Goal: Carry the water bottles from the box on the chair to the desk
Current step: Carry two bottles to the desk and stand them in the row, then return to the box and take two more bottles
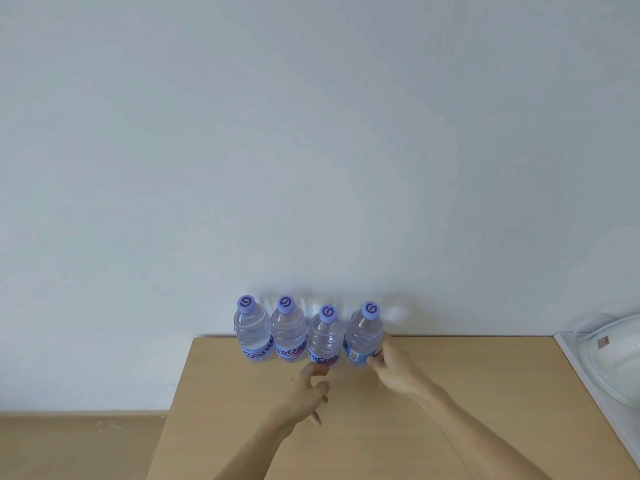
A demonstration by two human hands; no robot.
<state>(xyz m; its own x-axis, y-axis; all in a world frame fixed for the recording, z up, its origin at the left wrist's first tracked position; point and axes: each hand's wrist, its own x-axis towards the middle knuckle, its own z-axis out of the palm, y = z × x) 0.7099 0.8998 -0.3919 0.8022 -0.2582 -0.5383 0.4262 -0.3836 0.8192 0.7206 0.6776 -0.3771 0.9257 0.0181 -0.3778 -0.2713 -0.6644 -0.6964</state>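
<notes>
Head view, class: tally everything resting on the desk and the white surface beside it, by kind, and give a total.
Water bottles, purple caps: 4, upright in a row on the desk
Clear glass bowl: 1, on the white surface at right
Total: 5

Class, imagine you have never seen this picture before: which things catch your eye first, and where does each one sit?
Four clear plastic water bottles with purple caps stand upright in a row at the far edge of the light wooden desk, against the pale wall. The right hand touches the rightmost bottle, while the left hand reaches toward the third. A clear glass bowl sits at the right edge.
</notes>
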